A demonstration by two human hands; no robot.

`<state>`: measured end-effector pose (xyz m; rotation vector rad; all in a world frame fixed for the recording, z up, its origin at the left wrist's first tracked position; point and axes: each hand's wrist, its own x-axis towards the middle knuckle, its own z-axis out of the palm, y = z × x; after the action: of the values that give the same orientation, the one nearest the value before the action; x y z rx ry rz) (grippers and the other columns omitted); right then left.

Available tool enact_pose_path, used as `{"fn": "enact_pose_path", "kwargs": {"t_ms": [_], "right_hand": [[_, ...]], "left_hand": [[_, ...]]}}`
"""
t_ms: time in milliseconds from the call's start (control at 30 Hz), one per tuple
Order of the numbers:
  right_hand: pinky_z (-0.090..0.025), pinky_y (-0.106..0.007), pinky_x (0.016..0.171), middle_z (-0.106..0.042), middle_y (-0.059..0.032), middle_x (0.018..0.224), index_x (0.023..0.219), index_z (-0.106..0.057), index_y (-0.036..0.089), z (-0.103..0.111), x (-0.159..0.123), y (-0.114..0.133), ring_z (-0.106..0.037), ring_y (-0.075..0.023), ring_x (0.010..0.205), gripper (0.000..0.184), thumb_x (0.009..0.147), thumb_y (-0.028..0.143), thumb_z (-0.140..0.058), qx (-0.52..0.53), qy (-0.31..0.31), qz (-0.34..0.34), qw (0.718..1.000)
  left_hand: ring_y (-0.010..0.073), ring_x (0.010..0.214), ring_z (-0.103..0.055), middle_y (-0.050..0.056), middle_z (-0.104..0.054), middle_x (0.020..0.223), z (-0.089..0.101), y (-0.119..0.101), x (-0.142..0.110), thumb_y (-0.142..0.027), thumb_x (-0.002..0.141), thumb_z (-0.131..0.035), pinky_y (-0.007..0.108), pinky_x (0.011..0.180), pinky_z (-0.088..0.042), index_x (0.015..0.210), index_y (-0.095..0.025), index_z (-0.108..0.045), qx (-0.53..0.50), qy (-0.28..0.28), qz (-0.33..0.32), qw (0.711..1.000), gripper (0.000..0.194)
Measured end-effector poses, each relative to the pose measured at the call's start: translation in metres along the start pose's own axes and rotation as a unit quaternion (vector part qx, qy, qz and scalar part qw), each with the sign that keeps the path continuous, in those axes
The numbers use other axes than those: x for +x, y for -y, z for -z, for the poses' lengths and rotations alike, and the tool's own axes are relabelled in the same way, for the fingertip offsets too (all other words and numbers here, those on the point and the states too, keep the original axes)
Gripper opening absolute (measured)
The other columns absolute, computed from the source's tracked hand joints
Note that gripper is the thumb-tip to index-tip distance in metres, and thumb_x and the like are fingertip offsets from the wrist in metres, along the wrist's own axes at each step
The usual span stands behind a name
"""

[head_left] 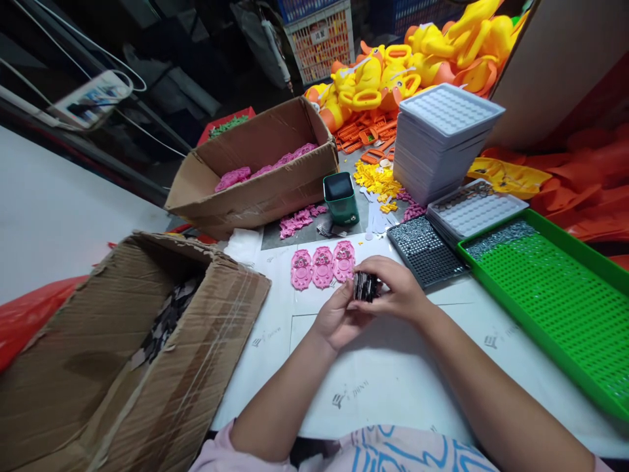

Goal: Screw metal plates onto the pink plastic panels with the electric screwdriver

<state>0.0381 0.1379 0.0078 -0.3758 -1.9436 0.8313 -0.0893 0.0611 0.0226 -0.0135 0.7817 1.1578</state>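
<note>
Pinching from above, the right hand (396, 288) has its fingers and thumb closed around a compact stack of thin, dark, glossy pieces (365, 287), whose material I cannot tell. Curled beneath, palm turned up, the left hand (344, 320) holds the same stack from the left side, thumb pressed against it. The stack's thin edges run roughly upright, facing the wearer. Three pink, oval, moulded plastic plates (322, 267) lie in a row beyond and to the left of the stack, long axes pointing away from the wearer. The left hand is nearer to them; the rightmost plate is just beyond its thumb, contact unclear.
</note>
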Motion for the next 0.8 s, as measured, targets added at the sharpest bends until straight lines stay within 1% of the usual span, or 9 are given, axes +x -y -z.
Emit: {"fn": "enact_pose_path", "kwargs": {"t_ms": [100,200,267,300,433,500,600,700,800], "right_hand": [[-0.054,-0.041,0.086,-0.068,-0.0122,0.103,0.112,-0.059,0.021,-0.002,-0.001,0.0,-0.065,-0.0247,0.097,0.052,0.068,0.039,-0.079,0.025,0.012,-0.03,0.999],[-0.049,-0.044,0.096,-0.062,-0.0144,0.121,0.126,-0.05,0.023,-0.004,-0.002,0.002,-0.06,-0.0269,0.114,0.072,0.064,0.042,-0.081,0.114,0.038,-0.09,0.989],[-0.049,-0.043,0.097,-0.06,-0.014,0.125,0.135,-0.04,0.026,-0.006,-0.003,0.004,-0.059,-0.026,0.117,0.085,0.063,0.044,-0.081,0.187,0.042,-0.117,0.974],[-0.05,-0.042,0.096,-0.061,-0.0134,0.124,0.135,-0.039,0.027,-0.007,-0.003,0.005,-0.06,-0.0254,0.116,0.085,0.063,0.044,-0.081,0.208,0.04,-0.122,0.97],[-0.051,-0.042,0.093,-0.067,-0.01,0.107,0.11,-0.059,0.023,-0.008,-0.002,0.008,-0.063,-0.0244,0.105,0.056,0.062,0.038,-0.084,0.176,0.011,-0.093,0.98],[-0.053,-0.039,0.088,-0.069,-0.0085,0.099,0.102,-0.062,0.022,-0.007,-0.001,0.009,-0.066,-0.0226,0.097,0.045,0.063,0.034,-0.083,0.162,0.001,-0.088,0.983],[-0.056,-0.034,0.082,-0.072,-0.0078,0.098,0.103,-0.063,0.021,-0.005,0.0,0.012,-0.069,-0.0206,0.091,0.042,0.066,0.031,-0.081,0.133,0.008,-0.109,0.985],[-0.056,-0.032,0.081,-0.073,-0.008,0.099,0.104,-0.065,0.02,-0.004,0.001,0.014,-0.07,-0.0204,0.091,0.043,0.066,0.032,-0.081,0.104,0.012,-0.121,0.987],[-0.055,-0.033,0.084,-0.073,-0.0083,0.1,0.104,-0.066,0.02,-0.004,0.001,0.013,-0.069,-0.0209,0.093,0.044,0.066,0.036,-0.081,0.123,0.017,-0.13,0.984]], "left_hand": [[0.0144,0.079,-0.066,0.008,-0.069,0.087,-0.003,0.0,0.0,-0.029,0.086,-0.065,0.02,0.068,-0.052,0.091,-0.011,-0.067,0.006,0.002,-0.005,1.0,0.018],[0.0133,0.076,-0.066,0.007,-0.069,0.087,-0.006,-0.001,-0.002,-0.025,0.083,-0.068,0.018,0.066,-0.052,0.09,-0.011,-0.068,0.009,0.01,-0.014,1.0,0.016],[0.0132,0.075,-0.066,0.006,-0.069,0.085,-0.008,0.0,-0.003,-0.024,0.082,-0.07,0.019,0.068,-0.052,0.091,-0.011,-0.068,0.005,0.018,-0.015,1.0,0.016],[0.0132,0.075,-0.066,0.006,-0.068,0.084,-0.008,0.0,-0.004,-0.024,0.082,-0.07,0.019,0.068,-0.052,0.092,-0.011,-0.068,0.002,0.019,-0.013,1.0,0.016],[0.0114,0.074,-0.065,0.005,-0.068,0.087,-0.004,0.002,-0.004,-0.02,0.08,-0.071,0.016,0.061,-0.051,0.089,-0.012,-0.067,-0.015,0.001,-0.005,1.0,0.012],[0.0119,0.077,-0.066,0.004,-0.068,0.089,-0.003,0.003,-0.004,-0.02,0.08,-0.071,0.017,0.064,-0.051,0.088,-0.014,-0.066,-0.017,-0.005,-0.007,1.0,0.011],[0.014,0.082,-0.066,0.006,-0.068,0.09,-0.002,0.003,-0.004,-0.024,0.082,-0.07,0.02,0.07,-0.052,0.091,-0.014,-0.066,-0.002,-0.001,-0.009,1.0,0.014],[0.015,0.084,-0.065,0.007,-0.068,0.091,-0.001,0.003,-0.003,-0.029,0.083,-0.07,0.021,0.073,-0.051,0.094,-0.013,-0.066,0.016,0.003,-0.014,1.0,0.02],[0.0158,0.084,-0.065,0.007,-0.067,0.091,0.001,0.003,-0.002,-0.031,0.082,-0.071,0.023,0.074,-0.051,0.096,-0.013,-0.066,0.028,0.009,-0.019,0.999,0.023]]}}
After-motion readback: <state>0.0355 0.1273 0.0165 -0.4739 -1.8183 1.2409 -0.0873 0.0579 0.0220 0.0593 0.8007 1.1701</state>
